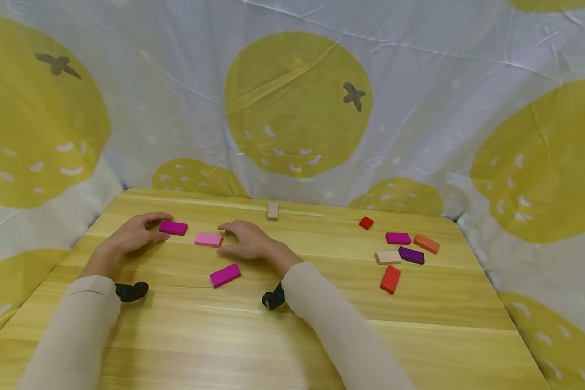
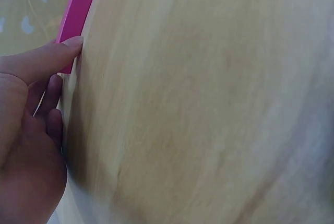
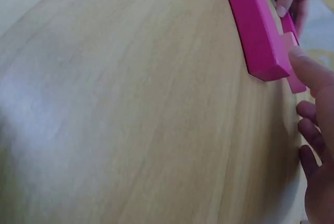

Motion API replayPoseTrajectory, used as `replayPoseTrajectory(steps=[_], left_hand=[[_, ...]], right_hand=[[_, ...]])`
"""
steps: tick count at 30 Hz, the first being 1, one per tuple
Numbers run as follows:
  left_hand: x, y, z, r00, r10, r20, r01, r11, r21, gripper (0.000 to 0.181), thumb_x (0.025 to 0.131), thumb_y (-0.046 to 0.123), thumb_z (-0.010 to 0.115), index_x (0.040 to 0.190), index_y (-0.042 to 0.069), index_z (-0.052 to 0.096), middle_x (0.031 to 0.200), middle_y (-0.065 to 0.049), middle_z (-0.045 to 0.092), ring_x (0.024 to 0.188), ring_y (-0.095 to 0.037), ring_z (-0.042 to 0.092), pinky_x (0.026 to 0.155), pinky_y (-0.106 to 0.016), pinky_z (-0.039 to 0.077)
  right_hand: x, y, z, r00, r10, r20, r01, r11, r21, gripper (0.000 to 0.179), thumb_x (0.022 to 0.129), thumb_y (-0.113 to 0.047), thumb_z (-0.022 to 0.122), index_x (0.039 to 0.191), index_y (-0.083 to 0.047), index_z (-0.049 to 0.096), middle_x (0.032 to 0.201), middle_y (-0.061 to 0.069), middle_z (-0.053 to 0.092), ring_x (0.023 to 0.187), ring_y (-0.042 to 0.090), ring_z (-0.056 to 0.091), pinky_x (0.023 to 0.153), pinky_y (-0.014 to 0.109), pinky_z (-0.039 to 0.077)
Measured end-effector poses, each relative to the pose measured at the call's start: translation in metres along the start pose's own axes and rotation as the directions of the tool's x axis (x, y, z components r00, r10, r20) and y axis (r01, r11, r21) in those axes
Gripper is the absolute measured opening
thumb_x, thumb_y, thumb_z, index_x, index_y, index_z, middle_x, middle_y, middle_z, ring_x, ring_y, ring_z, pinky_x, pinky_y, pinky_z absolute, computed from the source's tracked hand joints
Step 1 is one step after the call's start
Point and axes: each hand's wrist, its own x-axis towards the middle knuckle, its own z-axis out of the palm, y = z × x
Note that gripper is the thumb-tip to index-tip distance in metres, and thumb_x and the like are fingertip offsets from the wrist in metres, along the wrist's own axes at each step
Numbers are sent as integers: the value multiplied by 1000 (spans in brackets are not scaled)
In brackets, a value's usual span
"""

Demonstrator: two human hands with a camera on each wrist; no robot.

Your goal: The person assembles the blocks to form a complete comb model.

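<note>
At the left of the table, my left hand (image 1: 135,233) pinches the left end of a magenta block (image 1: 174,228) between thumb and fingers. In the left wrist view the thumb (image 2: 70,44) lies across that block. A light pink block (image 1: 208,239) lies just to its right. My right hand (image 1: 247,240) is around the pink block's right end, thumb on the near side and forefinger on the far side, spread apart with space showing. Nearer to me lies another magenta block (image 1: 226,275), large in the right wrist view.
A beige block (image 1: 272,211) stands near the table's back edge. At the right is a loose group: a small red block (image 1: 366,222), magenta (image 1: 398,238), orange (image 1: 427,244), purple (image 1: 411,255), beige (image 1: 388,258) and red (image 1: 390,279) blocks. A patterned curtain (image 1: 175,108) hangs behind.
</note>
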Motion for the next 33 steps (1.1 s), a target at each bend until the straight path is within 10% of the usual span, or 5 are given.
replayPoseTrajectory(steps=[9,17,33], left_hand=[[4,1,-2,999,31,-20,-30,999,30,52,98,20,75,138,-7,58,154,-36,35,143,-58,22,111,-73,18],[2,3,-1,997,38,-69,-30,993,111,52,94,25,80,132,-8,64,127,-32,60,109,-43,54,93,-54,42],[-3,60,26,987,41,-155,-29,996,82,46,91,24,83,124,-5,70,118,-26,66,104,-41,68,75,-35,54]], right_hand=[[11,-18,4,999,50,3,-48,984,-172,44,102,-40,66,137,-14,66,136,2,59,126,17,53,108,23,38],[5,-16,3,999,41,-8,-42,987,-155,35,107,-21,58,139,-7,63,133,6,60,123,17,55,107,21,40],[-72,56,-68,998,-14,-65,12,1000,-28,33,108,-11,54,140,-1,58,132,12,59,122,25,57,105,37,46]])
